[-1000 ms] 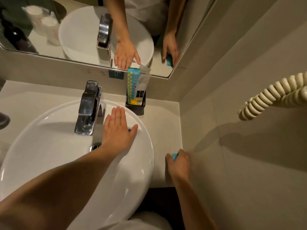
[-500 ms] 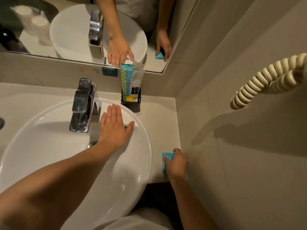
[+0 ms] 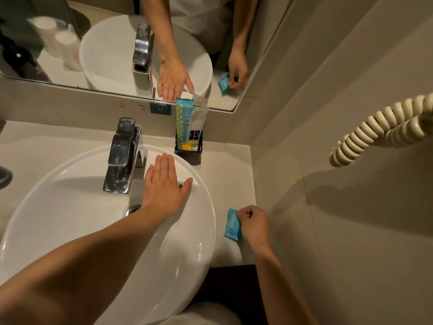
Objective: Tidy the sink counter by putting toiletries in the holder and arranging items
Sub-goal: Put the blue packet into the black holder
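A small blue packet (image 3: 231,225) is pinched at its right edge by my right hand (image 3: 254,225), lifted just above the beige counter (image 3: 234,181) near its front right corner. My left hand (image 3: 164,186) lies flat and open on the rim of the white basin (image 3: 70,207), right of the faucet. A black holder (image 3: 188,152) stands at the back of the counter against the wall. It holds a tall blue dotted packet (image 3: 182,124), a grey-white sachet (image 3: 198,123) and something yellow at the bottom.
The chrome faucet (image 3: 121,156) rises at the back of the basin, the drain (image 3: 134,208) below it. A mirror (image 3: 105,43) runs above the counter. A coiled cream cord (image 3: 379,130) hangs along the right wall. The counter ends just behind my right hand.
My right hand has closed on the blue packet and raised it off the counter, tilting it so more of its face shows. My left hand has stayed on the basin rim.
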